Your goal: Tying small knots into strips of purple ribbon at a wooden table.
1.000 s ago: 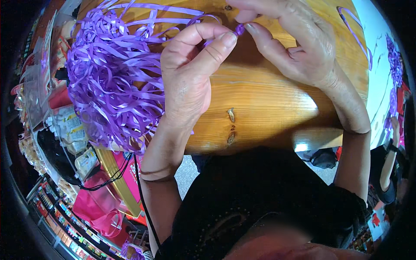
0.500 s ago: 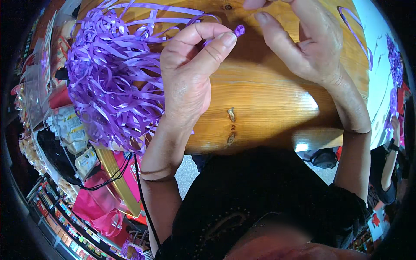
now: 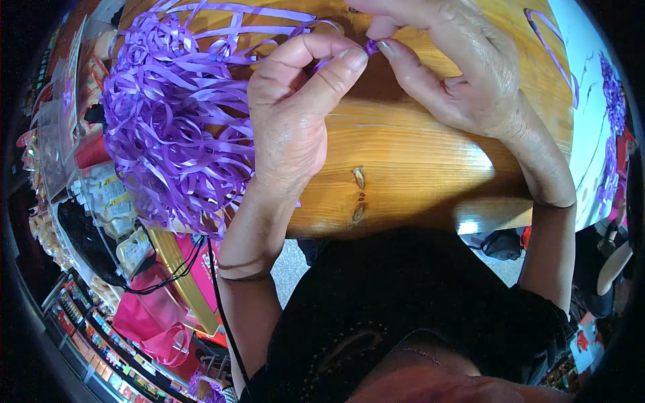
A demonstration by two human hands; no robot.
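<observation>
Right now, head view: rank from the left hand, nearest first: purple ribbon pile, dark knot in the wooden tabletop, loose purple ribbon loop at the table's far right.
1. Heap of purple ribbon strips: against the left hand, on its left side.
2. Dark knot in the glossy wooden tabletop: just right of the wrist, near the table's front edge.
3. Loose purple ribbon loop: far right, beyond the right hand.

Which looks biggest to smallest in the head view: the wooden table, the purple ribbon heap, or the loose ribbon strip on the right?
1. Wooden table
2. Purple ribbon heap, nearly as big
3. Loose ribbon strip, far smallest
</observation>
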